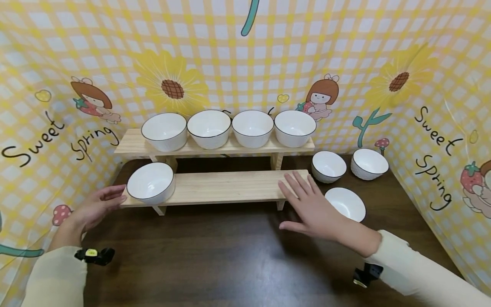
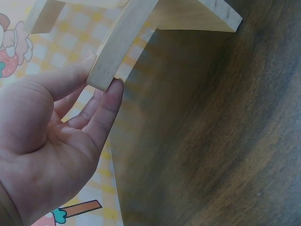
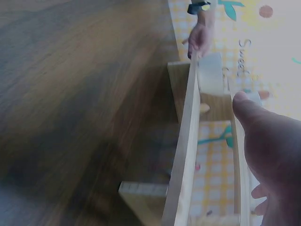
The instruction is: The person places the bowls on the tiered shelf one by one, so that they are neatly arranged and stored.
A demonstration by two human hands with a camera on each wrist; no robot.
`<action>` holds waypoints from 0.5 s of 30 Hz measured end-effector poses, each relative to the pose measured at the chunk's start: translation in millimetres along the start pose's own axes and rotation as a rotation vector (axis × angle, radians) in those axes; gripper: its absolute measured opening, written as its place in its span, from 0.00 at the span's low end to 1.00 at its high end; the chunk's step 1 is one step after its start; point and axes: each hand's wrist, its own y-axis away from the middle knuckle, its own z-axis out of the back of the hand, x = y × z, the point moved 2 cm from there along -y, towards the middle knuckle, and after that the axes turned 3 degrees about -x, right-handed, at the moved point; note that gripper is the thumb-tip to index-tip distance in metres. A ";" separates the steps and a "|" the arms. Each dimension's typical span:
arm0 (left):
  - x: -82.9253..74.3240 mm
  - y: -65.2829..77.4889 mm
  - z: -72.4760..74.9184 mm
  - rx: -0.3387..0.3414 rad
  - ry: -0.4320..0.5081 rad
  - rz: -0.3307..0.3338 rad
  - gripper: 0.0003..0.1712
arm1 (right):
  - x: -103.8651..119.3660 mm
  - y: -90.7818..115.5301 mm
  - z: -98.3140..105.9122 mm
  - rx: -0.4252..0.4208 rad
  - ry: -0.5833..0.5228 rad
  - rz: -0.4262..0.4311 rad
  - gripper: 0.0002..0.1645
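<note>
A two-tier wooden shelf (image 1: 226,187) stands on the table. My left hand (image 1: 99,207) is at the left end of its lower board; in the left wrist view the hand (image 2: 66,113) pinches the board's end (image 2: 117,52) between thumb and fingers. Just beside it, a white bowl with a dark rim (image 1: 151,183) sits on that lower board. My right hand (image 1: 310,207) is spread flat, palm down, over the board's right end, holding nothing. Several similar white bowls (image 1: 209,128) line the upper board (image 1: 130,143).
Three more bowls are on the dark table (image 1: 215,256) right of the shelf: two textured ones (image 1: 329,166) (image 1: 369,164) at the back and a plain white one (image 1: 345,202) partly behind my right forearm. Yellow checked cloth (image 1: 245,55) encloses the back and both sides.
</note>
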 end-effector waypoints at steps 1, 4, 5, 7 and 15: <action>0.6 -0.1 0.1 0.000 -0.002 -0.001 0.45 | -3.0 5.3 0.9 -0.003 -0.003 -0.015 0.62; 1.1 0.6 -0.5 -0.001 -0.002 -0.006 0.45 | -11.4 21.9 2.9 -0.018 -0.008 -0.062 0.64; 1.2 0.9 -0.5 0.000 -0.004 -0.008 0.45 | -14.0 27.4 2.9 -0.026 -0.010 -0.074 0.64; 1.4 1.5 -0.3 0.000 0.000 -0.016 0.45 | -19.0 38.1 2.8 -0.040 -0.015 -0.099 0.65; 3.3 0.6 0.0 -0.002 0.027 -0.034 0.44 | -38.1 75.6 -1.1 -0.088 -0.032 -0.207 0.65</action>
